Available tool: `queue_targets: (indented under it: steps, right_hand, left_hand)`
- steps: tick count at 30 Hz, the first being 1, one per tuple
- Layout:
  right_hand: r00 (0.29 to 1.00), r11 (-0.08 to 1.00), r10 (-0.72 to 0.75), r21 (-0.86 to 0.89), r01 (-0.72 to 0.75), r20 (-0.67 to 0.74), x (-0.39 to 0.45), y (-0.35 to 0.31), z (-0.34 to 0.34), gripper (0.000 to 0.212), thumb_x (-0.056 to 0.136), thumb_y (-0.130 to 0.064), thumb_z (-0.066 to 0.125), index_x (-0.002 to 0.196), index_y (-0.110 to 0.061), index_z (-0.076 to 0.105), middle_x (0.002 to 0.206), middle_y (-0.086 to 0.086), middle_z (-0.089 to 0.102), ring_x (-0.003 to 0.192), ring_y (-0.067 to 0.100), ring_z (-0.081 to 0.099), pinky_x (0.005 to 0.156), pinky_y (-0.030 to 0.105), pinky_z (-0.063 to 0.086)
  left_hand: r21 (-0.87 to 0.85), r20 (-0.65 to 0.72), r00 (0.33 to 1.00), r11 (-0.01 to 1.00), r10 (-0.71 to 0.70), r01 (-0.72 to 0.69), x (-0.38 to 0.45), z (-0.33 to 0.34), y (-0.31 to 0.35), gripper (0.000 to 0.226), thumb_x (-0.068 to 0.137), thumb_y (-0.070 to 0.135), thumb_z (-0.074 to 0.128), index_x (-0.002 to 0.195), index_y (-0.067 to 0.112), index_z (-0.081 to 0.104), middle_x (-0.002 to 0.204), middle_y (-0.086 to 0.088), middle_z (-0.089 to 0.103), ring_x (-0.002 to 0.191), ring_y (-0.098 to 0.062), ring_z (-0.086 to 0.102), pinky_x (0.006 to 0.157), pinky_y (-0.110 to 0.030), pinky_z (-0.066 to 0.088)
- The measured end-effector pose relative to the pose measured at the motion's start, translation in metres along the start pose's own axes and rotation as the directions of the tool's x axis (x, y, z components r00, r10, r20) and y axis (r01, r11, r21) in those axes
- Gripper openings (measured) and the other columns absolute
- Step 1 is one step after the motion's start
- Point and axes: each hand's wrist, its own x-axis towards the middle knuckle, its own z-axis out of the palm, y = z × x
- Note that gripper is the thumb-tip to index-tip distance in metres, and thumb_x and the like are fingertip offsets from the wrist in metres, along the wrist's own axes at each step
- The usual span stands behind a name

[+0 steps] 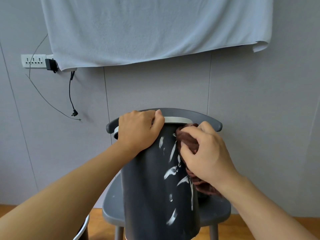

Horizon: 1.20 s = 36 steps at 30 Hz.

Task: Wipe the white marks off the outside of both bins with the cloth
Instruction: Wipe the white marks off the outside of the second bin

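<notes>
A dark grey bin (pixel 149 187) with a white rim stands tilted on a grey chair (pixel 216 210), its side streaked with several white marks (pixel 171 172). My left hand (pixel 138 130) grips the bin's rim at the top left. My right hand (pixel 206 153) holds a bunched brown cloth (pixel 186 137) and presses it against the bin's upper right side, beside the marks. A second bin (pixel 83 229) with a white rim shows only partly at the bottom left, behind my left forearm.
The chair's backrest (pixel 207 116) stands close to a grey wall. A pale towel (pixel 147 28) hangs on the wall above. A socket strip (pixel 33 61) with a black plug and dangling cable is at left. The floor is wooden.
</notes>
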Motion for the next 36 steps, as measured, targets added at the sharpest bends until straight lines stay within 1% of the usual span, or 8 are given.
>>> queue_targets:
  steps: [3,8,12,19,25,28,32,36]
  right_hand:
    - [0.984,0.991,-0.118,0.083,0.108,0.132,-0.007,-0.004,0.0,0.029,0.086,-0.042,0.059,0.112,-0.038,0.071,0.093,-0.017,0.05,0.083,0.004,0.058,0.067,0.014,0.048]
    - [0.999,0.997,-0.044,0.065,0.044,0.004,0.011,0.002,-0.001,0.027,0.089,-0.023,0.072,0.115,-0.031,0.075,0.095,-0.011,0.053,0.086,0.011,0.059,0.076,0.018,0.045]
    - [0.96,0.981,-0.171,0.125,0.146,0.223,0.001,0.002,-0.007,0.021,0.086,-0.039,0.059,0.105,-0.043,0.069,0.093,-0.022,0.053,0.088,0.0,0.059,0.071,0.008,0.045]
    - [0.997,0.992,-0.079,0.102,0.076,0.024,0.007,0.012,0.0,0.03,0.091,-0.024,0.07,0.12,-0.032,0.067,0.099,-0.022,0.056,0.091,-0.003,0.056,0.083,0.0,0.037]
    - [0.937,0.975,-0.204,0.148,0.168,0.283,-0.018,0.014,-0.004,0.026,0.091,-0.036,0.062,0.117,-0.038,0.067,0.1,-0.025,0.059,0.099,-0.001,0.061,0.081,0.008,0.051]
    - [0.953,0.975,-0.219,0.095,0.203,0.208,-0.006,0.016,-0.005,0.026,0.091,-0.03,0.066,0.116,-0.036,0.069,0.097,-0.023,0.056,0.091,0.0,0.059,0.079,0.007,0.046]
    - [0.988,0.989,-0.137,0.063,0.133,0.065,0.013,0.014,-0.006,0.03,0.09,-0.017,0.074,0.118,-0.026,0.074,0.099,-0.014,0.059,0.089,0.004,0.057,0.083,0.003,0.038]
    - [0.903,0.957,-0.288,0.117,0.264,0.32,-0.007,0.011,-0.014,0.019,0.089,-0.024,0.069,0.104,-0.034,0.073,0.093,-0.019,0.055,0.085,0.004,0.06,0.069,0.013,0.047]
  left_hand:
    - [-0.018,0.003,1.0,1.0,-0.001,0.001,0.0,0.001,-0.002,0.049,0.096,0.037,0.036,0.052,0.024,0.019,0.041,0.008,0.012,0.036,-0.01,0.016,0.048,-0.023,0.009]
    - [0.004,0.015,1.0,1.0,-0.006,0.006,0.001,0.003,0.0,0.05,0.096,0.036,0.04,0.052,0.022,0.019,0.041,0.007,0.013,0.036,-0.011,0.017,0.048,-0.024,0.009]
    - [-0.01,0.017,1.0,1.0,-0.015,0.015,0.001,0.003,-0.004,0.052,0.096,0.034,0.042,0.052,0.023,0.018,0.041,0.007,0.012,0.037,-0.011,0.016,0.049,-0.024,0.009]
    - [0.003,0.031,0.999,1.0,-0.015,0.014,0.001,0.004,0.001,0.053,0.096,0.034,0.045,0.052,0.021,0.019,0.041,0.007,0.012,0.037,-0.011,0.016,0.049,-0.024,0.009]
    - [0.002,0.08,0.992,0.995,-0.095,0.095,0.005,0.008,-0.012,0.054,0.1,0.037,0.041,0.051,0.019,0.027,0.041,0.006,0.023,0.039,-0.013,0.025,0.05,-0.026,0.016]
    - [-0.007,0.073,0.993,0.995,-0.096,0.096,0.005,0.008,-0.009,0.052,0.097,0.039,0.039,0.051,0.018,0.026,0.041,0.005,0.021,0.039,-0.013,0.024,0.05,-0.026,0.016]
    - [0.004,0.066,0.996,0.998,-0.06,0.06,0.005,0.008,-0.001,0.051,0.095,0.039,0.04,0.051,0.019,0.024,0.04,0.005,0.02,0.038,-0.013,0.023,0.049,-0.026,0.014]
    - [-0.006,0.085,0.993,0.997,-0.077,0.078,0.006,0.01,-0.005,0.052,0.096,0.04,0.037,0.051,0.018,0.026,0.041,0.005,0.023,0.04,-0.014,0.025,0.049,-0.027,0.017]
